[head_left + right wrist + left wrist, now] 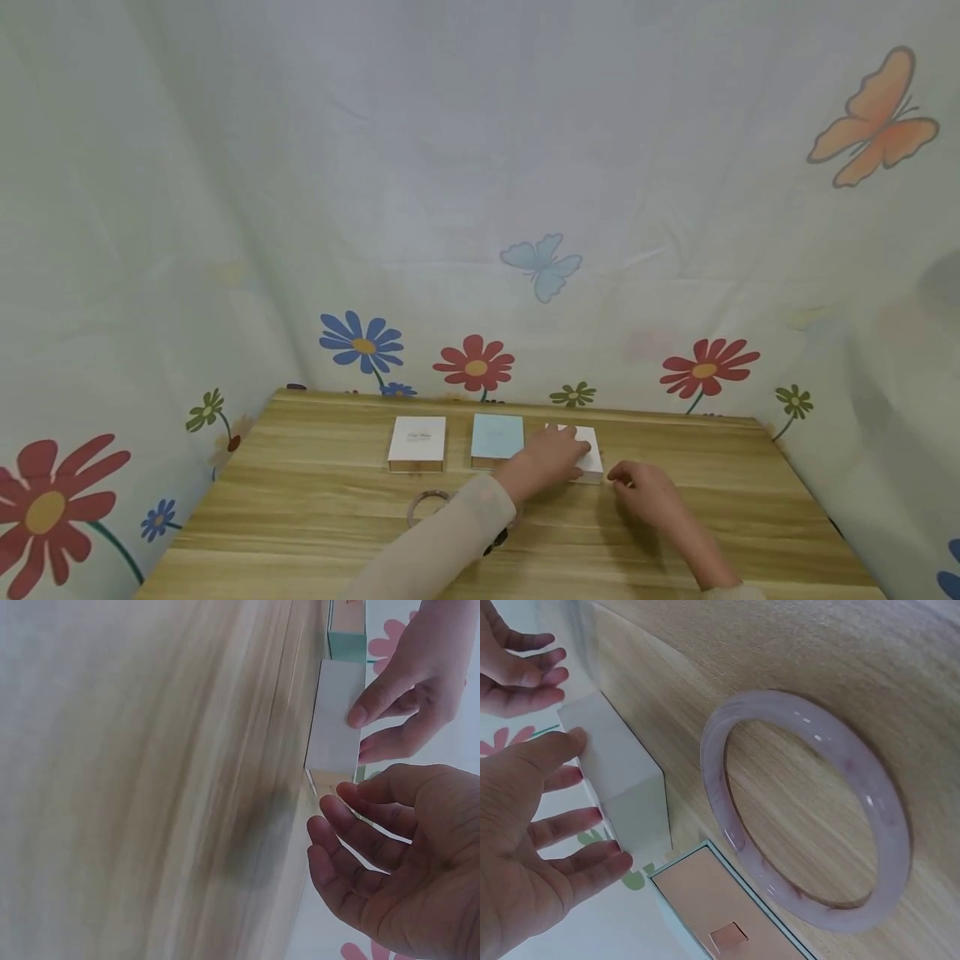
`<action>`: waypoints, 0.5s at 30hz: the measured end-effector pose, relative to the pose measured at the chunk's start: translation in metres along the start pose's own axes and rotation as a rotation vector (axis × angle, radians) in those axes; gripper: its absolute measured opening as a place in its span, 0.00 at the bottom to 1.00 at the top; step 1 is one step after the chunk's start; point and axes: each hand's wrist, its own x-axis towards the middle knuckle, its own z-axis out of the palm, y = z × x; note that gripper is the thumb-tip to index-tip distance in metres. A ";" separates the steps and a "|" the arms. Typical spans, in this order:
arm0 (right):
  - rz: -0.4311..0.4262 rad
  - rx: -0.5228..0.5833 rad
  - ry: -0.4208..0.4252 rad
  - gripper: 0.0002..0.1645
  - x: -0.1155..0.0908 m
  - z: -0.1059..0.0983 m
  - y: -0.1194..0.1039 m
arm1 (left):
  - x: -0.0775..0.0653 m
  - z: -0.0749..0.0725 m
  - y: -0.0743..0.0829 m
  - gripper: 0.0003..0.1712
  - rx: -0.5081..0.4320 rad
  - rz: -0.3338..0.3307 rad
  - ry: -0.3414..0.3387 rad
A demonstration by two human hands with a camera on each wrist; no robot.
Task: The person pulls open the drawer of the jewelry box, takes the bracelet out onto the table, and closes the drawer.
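My left hand (543, 461) lies over the rightmost white box (592, 454). Its thumb presses the front face while the other fingers reach across the top, gripping it. At the box's right end is my right hand (651, 493), fingers loosely bent and holding nothing. Its fingertips are close to a peach-coloured strip (330, 780) on that end; contact cannot be told. A pale lilac bangle (885, 802) lies flat on the table in front of the boxes, partly hidden by the left forearm in the head view. Left of the gripped box sits a light-blue box (497, 435) with a peach drawer front (705, 892).
Another white box (417, 442), with small print on its lid, stands at the left of the row. The wooden table (300, 500) backs onto a curtain (420, 167) printed with flowers and butterflies. A dark object (495, 542) shows beside the left sleeve.
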 end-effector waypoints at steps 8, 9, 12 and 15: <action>0.042 -0.018 0.015 0.07 0.013 -0.001 0.009 | 0.000 0.000 0.001 0.22 0.020 -0.007 -0.010; 0.049 -0.015 0.012 0.08 0.015 -0.001 0.009 | 0.000 0.000 0.001 0.22 0.020 -0.006 -0.010; 0.070 -0.010 0.001 0.10 0.020 0.000 0.010 | 0.001 0.001 0.001 0.22 0.020 0.002 -0.008; 0.094 -0.004 -0.017 0.12 0.026 0.002 0.009 | 0.003 0.002 -0.001 0.22 0.022 0.008 0.004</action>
